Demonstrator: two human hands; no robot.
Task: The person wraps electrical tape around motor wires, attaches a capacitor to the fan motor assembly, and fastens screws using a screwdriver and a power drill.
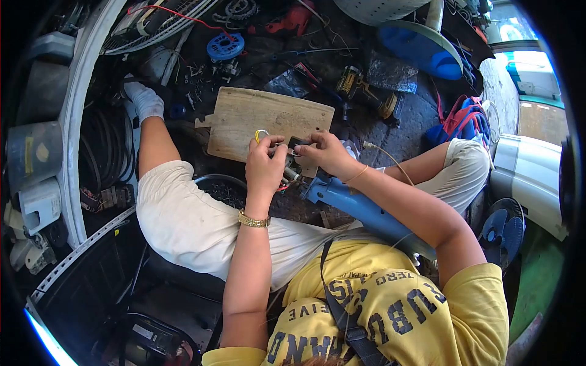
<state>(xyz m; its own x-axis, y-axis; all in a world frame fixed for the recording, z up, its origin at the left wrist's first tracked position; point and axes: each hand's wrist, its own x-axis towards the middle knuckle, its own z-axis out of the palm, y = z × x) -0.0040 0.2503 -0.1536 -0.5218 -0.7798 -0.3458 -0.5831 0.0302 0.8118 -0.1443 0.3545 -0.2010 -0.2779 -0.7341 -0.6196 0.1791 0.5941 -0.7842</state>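
Note:
Over the near edge of a wooden board [268, 119], my two hands work close together. My right hand [329, 154] pinches a small black box-shaped part [297, 144]. My left hand [265, 165] has its fingers closed beside that part, and yellow and white wires [261, 133] loop up at its fingertips. What exactly the left fingers grip is hidden. Just below the hands shows a small metal piece [291, 174] with a red wire [283, 187] near it. A blue housing [369, 204] lies between my legs, its narrow end toward the hands.
Beyond the board lie a yellow-and-black cordless drill [360, 88], a blue spool [224, 46], loose screws and a red power tool [287, 21]. A round blue base [421, 50] leans at the back right. A dark bowl [221, 190] of small parts sits by my left knee.

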